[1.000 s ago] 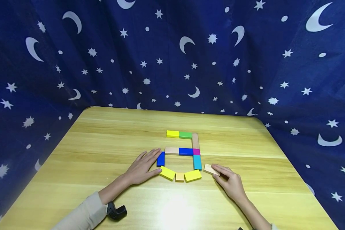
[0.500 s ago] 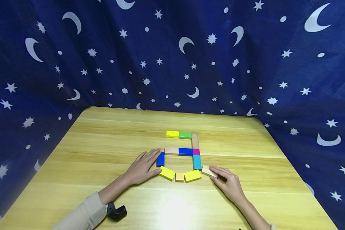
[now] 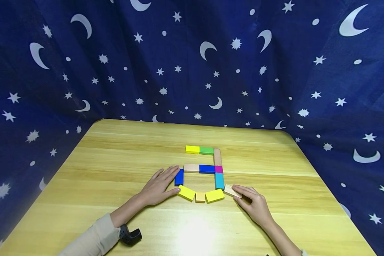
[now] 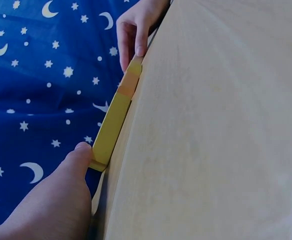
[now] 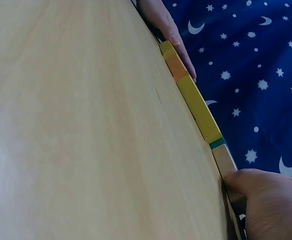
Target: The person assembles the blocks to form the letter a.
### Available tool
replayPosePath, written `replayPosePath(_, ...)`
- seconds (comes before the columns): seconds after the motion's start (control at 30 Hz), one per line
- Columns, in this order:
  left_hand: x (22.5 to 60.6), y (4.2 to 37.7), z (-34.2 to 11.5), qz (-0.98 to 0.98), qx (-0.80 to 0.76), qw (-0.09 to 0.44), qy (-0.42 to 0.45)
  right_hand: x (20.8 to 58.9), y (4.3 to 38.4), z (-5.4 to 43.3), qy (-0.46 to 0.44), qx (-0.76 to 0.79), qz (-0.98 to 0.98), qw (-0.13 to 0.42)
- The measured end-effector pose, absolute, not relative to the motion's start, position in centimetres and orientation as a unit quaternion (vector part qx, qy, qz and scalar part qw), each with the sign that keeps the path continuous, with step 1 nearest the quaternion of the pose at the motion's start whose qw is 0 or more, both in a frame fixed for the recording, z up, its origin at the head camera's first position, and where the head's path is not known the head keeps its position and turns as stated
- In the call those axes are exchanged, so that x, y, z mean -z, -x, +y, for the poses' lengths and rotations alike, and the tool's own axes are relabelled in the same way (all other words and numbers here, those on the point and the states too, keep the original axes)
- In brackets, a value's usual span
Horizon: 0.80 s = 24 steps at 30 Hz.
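My right hand (image 3: 255, 206) pinches a plain wooden block (image 3: 232, 191) between thumb and fingers, low at the tabletop. The block's left end is right at the lower end of the light-blue block (image 3: 219, 181) and near the right yellow block (image 3: 215, 195). On the left, my left hand (image 3: 156, 188) lies with fingers extended, fingertips at a dark blue block (image 3: 179, 177) and thumb at the left yellow block (image 3: 186, 192). In the left wrist view that thumb (image 4: 81, 150) touches the yellow block's end. A small orange block (image 3: 200, 197) sits between the two yellow ones.
Farther back, a yellow block (image 3: 192, 149), a green block (image 3: 206, 151) and a long pale block (image 3: 217, 157) form a corner. Below run a pale block (image 3: 191, 168), a blue block (image 3: 207, 169) and a magenta block (image 3: 219, 169). A starry curtain (image 3: 192, 64) hangs behind the table (image 3: 131, 142).
My right hand has slid the plain wooden block slightly left, up to the light-blue block's lower end, and then stayed there. The left hand and the other blocks have not moved.
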State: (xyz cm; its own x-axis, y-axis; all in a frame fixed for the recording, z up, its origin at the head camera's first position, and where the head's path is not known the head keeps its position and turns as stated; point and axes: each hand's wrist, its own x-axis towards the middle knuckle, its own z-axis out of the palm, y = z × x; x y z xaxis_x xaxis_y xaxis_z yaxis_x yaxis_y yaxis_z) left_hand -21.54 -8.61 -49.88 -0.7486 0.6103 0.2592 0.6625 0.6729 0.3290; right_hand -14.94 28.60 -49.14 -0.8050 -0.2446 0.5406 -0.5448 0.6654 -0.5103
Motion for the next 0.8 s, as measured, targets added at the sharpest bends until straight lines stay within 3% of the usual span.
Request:
replayPosePath(0.63, 50.02, 21.43, -8.96, -0.911, 0.214, 0.065, 0.345, 48.94, 14.95, 28.21, -0.225, -0.338, -0.883, 0.234)
replayPosePath(0.8, 49.56, 21.60, -9.01, -0.908, 0.266, 0.009, 0.323, 48.57, 14.81, 28.16, -0.222, -0.349, -0.880, 0.234)
